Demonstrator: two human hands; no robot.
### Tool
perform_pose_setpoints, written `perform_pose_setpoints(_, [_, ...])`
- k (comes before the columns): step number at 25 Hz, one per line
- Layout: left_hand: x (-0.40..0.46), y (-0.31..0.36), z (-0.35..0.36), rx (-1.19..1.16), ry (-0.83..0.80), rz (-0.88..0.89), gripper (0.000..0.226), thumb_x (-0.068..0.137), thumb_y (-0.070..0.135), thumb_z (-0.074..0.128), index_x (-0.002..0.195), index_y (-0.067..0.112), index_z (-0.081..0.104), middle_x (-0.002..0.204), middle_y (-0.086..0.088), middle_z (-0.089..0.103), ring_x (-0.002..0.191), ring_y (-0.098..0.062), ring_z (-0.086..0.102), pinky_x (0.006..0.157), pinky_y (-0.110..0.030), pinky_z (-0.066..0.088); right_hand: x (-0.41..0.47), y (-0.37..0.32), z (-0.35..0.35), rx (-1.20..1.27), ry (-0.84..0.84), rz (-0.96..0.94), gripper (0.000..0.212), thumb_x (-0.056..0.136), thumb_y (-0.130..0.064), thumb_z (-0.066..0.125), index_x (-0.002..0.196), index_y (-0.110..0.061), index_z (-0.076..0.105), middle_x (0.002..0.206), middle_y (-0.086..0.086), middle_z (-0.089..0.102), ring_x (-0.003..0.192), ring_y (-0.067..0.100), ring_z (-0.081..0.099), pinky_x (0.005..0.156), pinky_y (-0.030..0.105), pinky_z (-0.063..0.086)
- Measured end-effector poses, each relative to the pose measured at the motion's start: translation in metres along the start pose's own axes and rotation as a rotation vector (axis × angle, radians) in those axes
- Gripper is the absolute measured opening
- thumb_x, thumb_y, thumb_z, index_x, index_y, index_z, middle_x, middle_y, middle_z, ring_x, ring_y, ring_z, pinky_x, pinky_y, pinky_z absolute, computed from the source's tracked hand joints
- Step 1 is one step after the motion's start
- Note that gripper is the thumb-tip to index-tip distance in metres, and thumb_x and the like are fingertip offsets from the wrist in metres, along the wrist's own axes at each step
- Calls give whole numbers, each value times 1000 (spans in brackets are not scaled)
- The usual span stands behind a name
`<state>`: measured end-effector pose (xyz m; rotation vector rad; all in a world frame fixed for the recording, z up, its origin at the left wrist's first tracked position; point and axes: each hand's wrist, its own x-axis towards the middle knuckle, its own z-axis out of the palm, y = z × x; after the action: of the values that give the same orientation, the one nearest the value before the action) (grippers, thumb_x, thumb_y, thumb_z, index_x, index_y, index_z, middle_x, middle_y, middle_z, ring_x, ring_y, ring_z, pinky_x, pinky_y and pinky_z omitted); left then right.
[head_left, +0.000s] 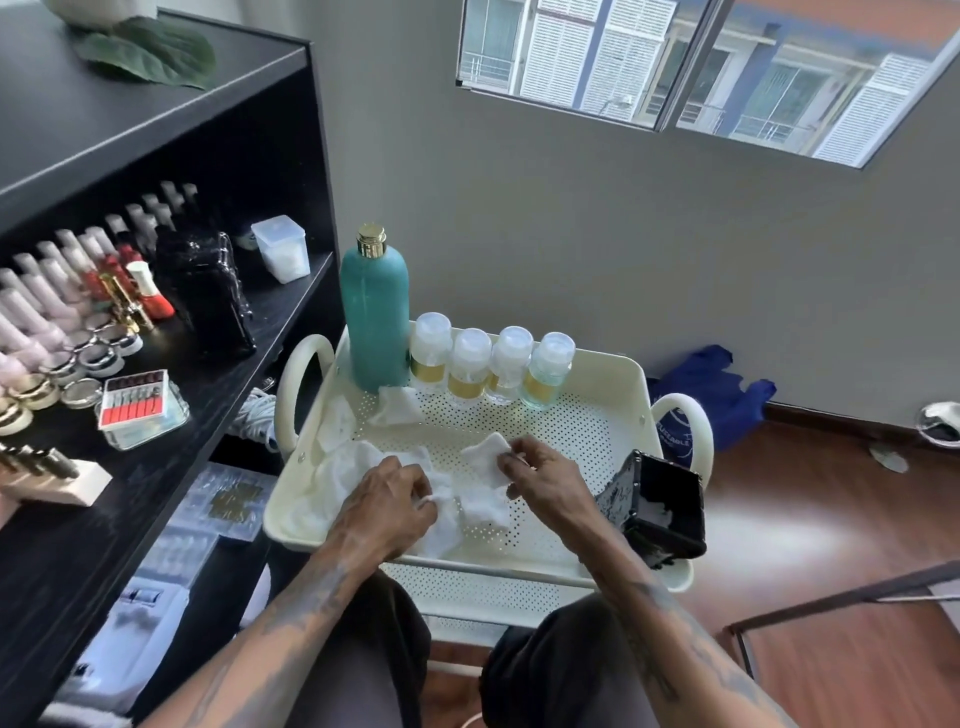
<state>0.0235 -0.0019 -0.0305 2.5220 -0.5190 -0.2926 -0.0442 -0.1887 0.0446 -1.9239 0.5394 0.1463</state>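
Note:
A cream perforated cart tray (587, 431) stands in front of me. Several white cotton pads lie on it. My right hand (545, 478) pinches one white pad (485, 457) just above the tray's middle. My left hand (387, 506) pinches a white cloth or pad (441, 512) beside a crumpled white towel (343, 478) at the tray's left. Two more pads (397, 405) lie near the tall teal bottle (375, 312) at the tray's back left.
Several small clear bottles with gold bands (491, 366) line the tray's back. A black box (660, 506) sits at its right corner. A black shelf unit (208, 415) on the left holds nail polish bottles, jars and a drill-bit case. A blue bag (711, 395) lies on the wooden floor.

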Motion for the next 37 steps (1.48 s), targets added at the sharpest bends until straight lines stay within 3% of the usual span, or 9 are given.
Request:
perform_pose_setpoints(4, [2,-1,3,-18,13,8,21,88,38,58,98,23,67,99,4,56,90,-14,58,80,-31,50,-32,-20,-22,111,5,-104,13,94,-23,60,103,-13,62,96,8,70,73,15,68,59,26,53])
perform_pose_setpoints(7, [5,-4,5,-29,11,13,20,88,39,58,95,24,68,94,6,55,87,-14,57,77,-31,47,-67,-26,-61,62,247,-296,8,89,-28,67,87,-22,63,78,0,68,60,10,65,51,24,51])
perform_pose_setpoints(12, [4,-5,5,-26,21,24,19,89,44,57,78,30,61,85,10,54,77,-9,56,70,-29,43,-99,-11,-122,-690,729,-553,6,88,-19,66,89,-17,60,89,-6,57,58,12,51,51,27,44])
perform_pose_setpoints(19, [2,-4,2,-32,18,39,18,92,41,57,82,28,64,86,8,55,78,-11,57,72,-30,43,-61,-12,-110,-1312,183,2,20,91,-39,59,89,-20,67,84,-4,63,71,20,57,62,30,42])
perform_pose_setpoints(23, [1,-2,1,-28,18,36,17,92,40,58,85,27,66,87,7,56,79,-13,58,72,-29,43,-46,-27,-105,-1544,-129,152,20,90,-17,54,103,-14,69,81,-1,55,73,20,52,63,30,43])
perform_pose_setpoints(26, [0,-1,0,-40,17,30,13,90,37,61,87,26,67,87,7,56,79,-13,58,72,-29,44,-57,-36,-118,-1357,-275,186,34,85,-15,51,115,-20,66,89,-1,64,78,20,60,62,29,51])
perform_pose_setpoints(31, [-2,1,-3,-37,12,-2,10,88,35,61,88,27,67,89,9,56,82,-13,59,73,-29,45,-95,-7,-167,-849,53,-106,74,61,-65,51,131,-42,49,124,-19,54,89,6,57,91,30,48])
perform_pose_setpoints(34, [-3,2,-2,-86,33,6,17,92,34,57,91,24,71,88,8,60,84,-15,61,74,-31,48,-96,18,-163,-817,-33,-53,97,68,-53,74,148,-40,21,137,-20,34,95,7,57,92,28,45])
perform_pose_setpoints(37, [-7,1,-1,-138,149,65,22,94,30,57,106,20,72,99,6,68,85,-12,64,77,-32,52,-86,32,-159,-701,16,-92,93,70,-40,79,148,-35,28,134,-17,42,87,6,62,90,28,46])
